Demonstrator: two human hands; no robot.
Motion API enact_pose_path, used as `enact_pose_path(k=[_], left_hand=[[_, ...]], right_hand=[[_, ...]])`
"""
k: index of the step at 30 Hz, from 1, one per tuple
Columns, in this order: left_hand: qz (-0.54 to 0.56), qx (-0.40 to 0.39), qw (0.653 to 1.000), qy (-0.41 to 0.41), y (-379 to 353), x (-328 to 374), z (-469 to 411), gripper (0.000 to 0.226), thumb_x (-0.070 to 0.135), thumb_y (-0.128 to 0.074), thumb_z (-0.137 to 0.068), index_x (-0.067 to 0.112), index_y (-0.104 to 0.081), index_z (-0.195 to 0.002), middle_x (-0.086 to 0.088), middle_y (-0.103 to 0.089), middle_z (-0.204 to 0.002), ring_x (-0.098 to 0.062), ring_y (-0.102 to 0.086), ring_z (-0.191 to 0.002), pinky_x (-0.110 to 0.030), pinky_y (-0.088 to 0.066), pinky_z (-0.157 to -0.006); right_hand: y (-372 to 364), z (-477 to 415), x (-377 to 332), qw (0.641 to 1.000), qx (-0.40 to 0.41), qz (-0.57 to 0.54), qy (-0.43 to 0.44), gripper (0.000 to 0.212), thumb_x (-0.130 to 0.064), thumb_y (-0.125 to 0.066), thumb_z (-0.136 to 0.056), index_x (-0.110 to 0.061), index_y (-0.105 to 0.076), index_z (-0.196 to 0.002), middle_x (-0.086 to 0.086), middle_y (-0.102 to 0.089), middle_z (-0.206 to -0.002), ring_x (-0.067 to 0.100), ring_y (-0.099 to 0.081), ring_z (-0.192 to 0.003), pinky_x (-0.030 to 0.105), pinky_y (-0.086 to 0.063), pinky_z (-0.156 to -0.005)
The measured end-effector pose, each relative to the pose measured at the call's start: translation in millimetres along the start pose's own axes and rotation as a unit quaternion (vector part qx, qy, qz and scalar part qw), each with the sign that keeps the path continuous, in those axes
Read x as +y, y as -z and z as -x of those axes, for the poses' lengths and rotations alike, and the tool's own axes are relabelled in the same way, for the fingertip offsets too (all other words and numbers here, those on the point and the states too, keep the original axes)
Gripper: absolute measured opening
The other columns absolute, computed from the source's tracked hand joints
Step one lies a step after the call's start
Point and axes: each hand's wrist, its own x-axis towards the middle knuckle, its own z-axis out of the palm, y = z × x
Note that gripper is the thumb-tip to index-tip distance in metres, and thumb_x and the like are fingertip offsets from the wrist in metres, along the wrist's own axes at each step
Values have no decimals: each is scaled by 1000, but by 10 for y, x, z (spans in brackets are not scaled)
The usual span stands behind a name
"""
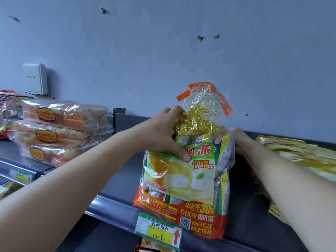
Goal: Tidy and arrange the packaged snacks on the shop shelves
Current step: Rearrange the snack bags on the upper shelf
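A tall clear bag of cream cakes (183, 180), printed green, yellow and red with an orange tie at its gathered top, stands upright at the front edge of the dark grey top shelf (118, 179). My left hand (163, 135) grips the bag just below its gathered neck, thumb across the front. My right hand (240, 140) reaches behind the bag's right side; its fingers are hidden by the bag. A stack of three clear packs of orange wafer bars (60, 131) lies on the shelf at the left.
Flat yellow-and-white snack bags (298, 157) lie on the shelf at the right. A green and yellow price label (158, 231) hangs on the shelf's front rail. A white box (34, 79) is fixed to the blue-grey wall at the left. More packs sit at the far left (9, 110).
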Motion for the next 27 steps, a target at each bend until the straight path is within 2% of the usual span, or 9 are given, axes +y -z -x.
enact_pose_path(k=[6,12,14,17,19,21,23,25,27], left_hand=[[21,92,995,-36,-110,-26,-14,83,45,-90,-50,28,-33,-107,6,-40,-113,-12,-46,-97,-28,-38,-77],[-49,215,974,-60,-449,-92,-131,75,42,-87,-60,14,-40,-111,8,-29,-108,-12,-36,-90,-30,-39,-73],[-51,226,971,-62,-528,-177,-190,78,43,-86,-61,10,-42,-115,7,-29,-108,-13,-36,-95,-27,-37,-77],[-38,200,978,-43,-523,-292,-241,91,53,-85,-58,15,-38,-126,4,-33,-117,-15,-41,-107,-24,-34,-81],[-23,174,984,-34,-486,-302,-251,106,57,-85,-53,21,-32,-137,3,-32,-128,-16,-39,-119,-29,-38,-91],[39,137,990,-17,-428,-293,-259,127,57,-86,-47,30,-15,-148,3,-23,-145,-18,-30,-135,-36,-35,-107],[139,92,986,23,-346,-336,-278,140,48,-88,-48,37,6,-151,4,-7,-157,-20,-19,-144,-38,-26,-113],[196,48,977,68,-289,-455,-295,141,32,-91,-55,38,13,-151,3,-1,-161,-17,-13,-146,-31,-24,-111],[250,21,963,94,-283,-587,-304,141,22,-92,-57,39,11,-151,4,-12,-160,-12,-23,-141,-30,-31,-109]], right_hand=[[96,104,-340,988,32,92,123,22,-6,-72,-81,-18,-58,-71,-1,-59,-72,14,-54,-67,24,-43,-55],[193,-76,-276,995,73,51,35,16,5,-64,-79,-9,-68,-75,14,-68,-91,28,-64,-85,35,-55,-75],[221,-100,-265,997,70,16,2,9,-2,-67,-83,-8,-67,-90,13,-64,-89,26,-62,-79,34,-53,-70],[213,-93,-288,998,58,-24,-24,25,-29,-64,-91,-11,-59,-107,11,-59,-94,24,-56,-78,32,-48,-64],[171,-38,-313,997,58,-42,-24,37,-42,-59,-92,-11,-56,-112,10,-56,-97,23,-54,-81,34,-49,-67],[122,36,-321,997,64,-38,-22,44,-47,-53,-94,-10,-54,-118,11,-56,-103,23,-55,-89,36,-49,-74],[76,119,-309,998,48,-27,-37,53,-54,-44,-96,-11,-52,-127,11,-60,-117,27,-58,-103,38,-49,-84],[13,253,-314,998,4,-34,-49,52,-58,-31,-98,-16,-57,-116,9,-65,-100,25,-61,-88,34,-48,-69],[-48,286,-288,997,-34,-62,-33,55,-60,-22,-99,-21,-62,-102,5,-67,-81,18,-61,-74,30,-44,-60]])
